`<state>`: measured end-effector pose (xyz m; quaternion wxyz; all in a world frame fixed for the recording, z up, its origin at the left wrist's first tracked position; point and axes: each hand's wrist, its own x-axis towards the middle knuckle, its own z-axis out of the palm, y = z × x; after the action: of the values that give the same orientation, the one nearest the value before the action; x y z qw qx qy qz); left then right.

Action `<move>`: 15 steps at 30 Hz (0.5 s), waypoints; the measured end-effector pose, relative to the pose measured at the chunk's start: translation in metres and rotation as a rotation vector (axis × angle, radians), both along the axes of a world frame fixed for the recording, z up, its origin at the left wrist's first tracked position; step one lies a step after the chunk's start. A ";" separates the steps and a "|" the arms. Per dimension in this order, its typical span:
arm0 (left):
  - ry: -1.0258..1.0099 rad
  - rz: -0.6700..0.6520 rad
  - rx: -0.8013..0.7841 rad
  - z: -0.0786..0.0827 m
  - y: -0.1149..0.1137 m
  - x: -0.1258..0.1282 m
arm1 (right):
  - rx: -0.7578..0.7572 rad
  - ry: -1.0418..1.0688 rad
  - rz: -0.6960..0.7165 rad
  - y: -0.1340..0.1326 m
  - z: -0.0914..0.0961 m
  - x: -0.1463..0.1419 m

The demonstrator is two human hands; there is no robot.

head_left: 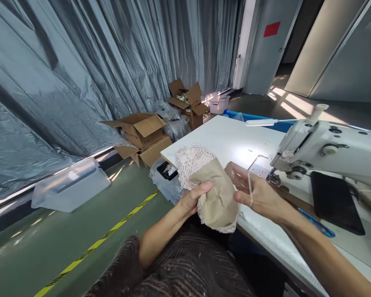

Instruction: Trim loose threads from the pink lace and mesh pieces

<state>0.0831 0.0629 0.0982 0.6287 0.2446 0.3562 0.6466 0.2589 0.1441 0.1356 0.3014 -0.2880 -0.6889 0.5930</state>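
A beige cloth piece with white lace edging (pixel 219 194) is held up over the near edge of the white sewing table (pixel 200 128). My left hand (pixel 193 200) grips it at its left side, thumb on top, and the other fingers are mostly hidden behind the cloth. My right hand (pixel 259 196) is at the cloth's right side, fingers stretched out and apart, the thumb close to its edge; whether it touches I cannot tell. A thin pale loop (pixel 250 187) hangs across this hand. Just beyond it stands the sewing machine (pixel 321 144), its needle area near my fingertips.
On the table's right lie a black phone-like slab (pixel 336 202) and blue thread snips (pixel 317 222). Open cardboard boxes (pixel 145 132) and plastic bags stand on the floor beyond the table's left side. A clear plastic bin (pixel 72 185) lies by the silver curtain (pixel 111 57).
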 end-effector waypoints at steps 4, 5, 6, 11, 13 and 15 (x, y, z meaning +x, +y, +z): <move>0.180 0.220 0.054 0.005 -0.005 0.022 | 0.050 0.012 0.105 -0.018 0.002 -0.023; 0.202 0.251 0.058 0.006 -0.006 0.026 | 0.066 0.007 0.089 -0.020 0.003 -0.026; 0.214 0.264 0.059 0.007 -0.006 0.029 | 0.081 -0.001 0.075 -0.020 0.004 -0.027; 0.309 0.295 0.093 0.020 -0.004 0.035 | 0.061 -0.030 0.114 -0.006 0.010 -0.024; 0.398 0.343 0.111 0.028 -0.002 0.032 | 0.032 -0.052 0.133 0.002 0.015 -0.027; 0.461 0.412 0.128 0.034 0.000 0.026 | 0.019 -0.084 0.114 0.008 0.022 -0.033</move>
<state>0.1091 0.0634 0.1323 0.3704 0.3466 0.4900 0.7089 0.2263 0.1524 0.1573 0.2407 -0.2699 -0.7219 0.5900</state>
